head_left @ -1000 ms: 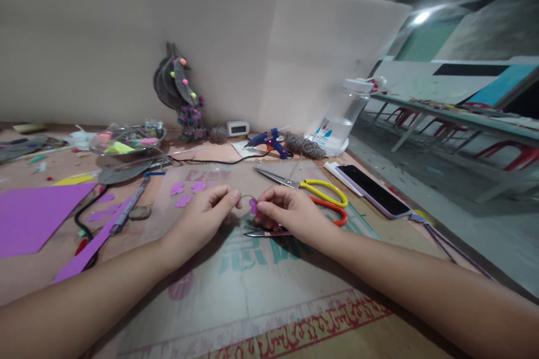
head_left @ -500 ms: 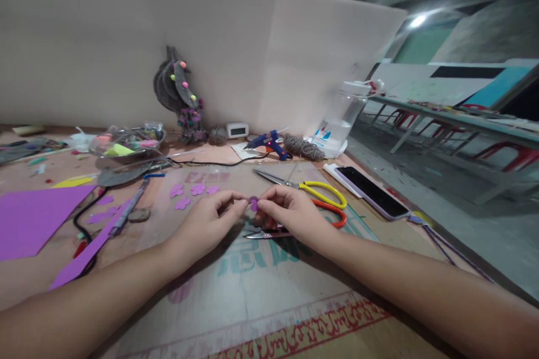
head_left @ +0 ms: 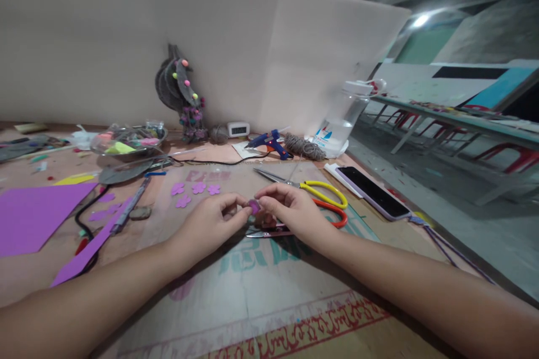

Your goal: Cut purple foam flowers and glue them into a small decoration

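Between the fingertips of both hands is a small purple foam piece, partly covered by the fingers, so its full outline is hidden. My left hand pinches it from the left, and my right hand pinches it from the right. Several purple foam flowers lie flat on the board just beyond my left hand. Scissors with yellow handles lie behind my right hand. A second pair with orange-red handles is partly hidden beneath that hand.
A blue glue gun, grey yarn and a water bottle stand at the back. On the right lies a phone. Purple foam sheet, a pen and a tray of scraps occupy the left.
The purple piece has tilted a little between my fingertips, and my fingers have shifted slightly around it. Nothing else on the table has moved.
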Motion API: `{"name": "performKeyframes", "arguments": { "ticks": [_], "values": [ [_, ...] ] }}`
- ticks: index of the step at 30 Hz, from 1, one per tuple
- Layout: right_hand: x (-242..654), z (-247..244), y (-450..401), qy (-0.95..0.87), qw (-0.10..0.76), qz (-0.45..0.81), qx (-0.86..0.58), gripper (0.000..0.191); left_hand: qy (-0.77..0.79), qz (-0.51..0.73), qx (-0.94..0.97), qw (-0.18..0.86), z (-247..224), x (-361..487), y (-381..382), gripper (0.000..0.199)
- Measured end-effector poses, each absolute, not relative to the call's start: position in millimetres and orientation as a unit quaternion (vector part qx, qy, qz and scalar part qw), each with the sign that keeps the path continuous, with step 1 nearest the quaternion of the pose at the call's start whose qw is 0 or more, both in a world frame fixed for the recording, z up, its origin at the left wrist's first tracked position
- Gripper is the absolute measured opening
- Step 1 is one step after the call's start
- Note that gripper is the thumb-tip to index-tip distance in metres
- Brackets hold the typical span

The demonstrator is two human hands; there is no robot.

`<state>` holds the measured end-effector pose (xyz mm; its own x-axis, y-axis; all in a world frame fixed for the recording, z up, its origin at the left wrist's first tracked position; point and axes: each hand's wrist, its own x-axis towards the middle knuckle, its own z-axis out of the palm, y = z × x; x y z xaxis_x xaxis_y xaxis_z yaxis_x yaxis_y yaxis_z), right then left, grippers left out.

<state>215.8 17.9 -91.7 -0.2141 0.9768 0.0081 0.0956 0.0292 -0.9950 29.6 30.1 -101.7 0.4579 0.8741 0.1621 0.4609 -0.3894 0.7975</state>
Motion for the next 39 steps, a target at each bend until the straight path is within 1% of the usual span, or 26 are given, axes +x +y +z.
{"name": "performKeyframes", "arguments": {
  "ticks": [8, 13, 16, 20, 28, 35, 39],
  "values": [
    [215.9, -94.5, 18.9, -0.582, 0.388, 0.518, -0.492, 0.02, 0.437, 0.279, 0.785, 0.34, -103.0, 29.1, 30.1, 0.027],
    [215.7, -94.2, 19.3, -0.575, 0.408, 0.52, -0.482, 0.026, 0.429, 0.305, 0.774, 0.353, -103.4, 28.8, 30.4, 0.029],
    [215.4, -94.0, 18.8, -0.574, 0.405, 0.524, -0.482, 0.028, 0.432, 0.308, 0.78, 0.331, -104.7, 29.0, 30.1, 0.031],
    [214.9, -95.7, 18.5, -0.567, 0.417, 0.528, -0.474, 0.028, 0.432, 0.289, 0.798, 0.307, -106.3, 28.6, 28.5, 0.034],
    [211.6, -95.1, 19.5, -0.551, 0.429, 0.531, -0.48, 0.026, 0.424, 0.289, 0.801, 0.309, -104.1, 29.5, 26.6, 0.039],
    [210.0, -94.6, 17.9, -0.495, 0.439, 0.596, -0.455, 0.037, 0.432, 0.289, 0.802, 0.295, -105.5, 30.3, 26.5, 0.037],
    [210.7, -95.9, 17.6, -0.495, 0.439, 0.598, -0.453, 0.04, 0.434, 0.295, 0.799, 0.295, -104.9, 30.5, 27.2, 0.037]
  ]
}}
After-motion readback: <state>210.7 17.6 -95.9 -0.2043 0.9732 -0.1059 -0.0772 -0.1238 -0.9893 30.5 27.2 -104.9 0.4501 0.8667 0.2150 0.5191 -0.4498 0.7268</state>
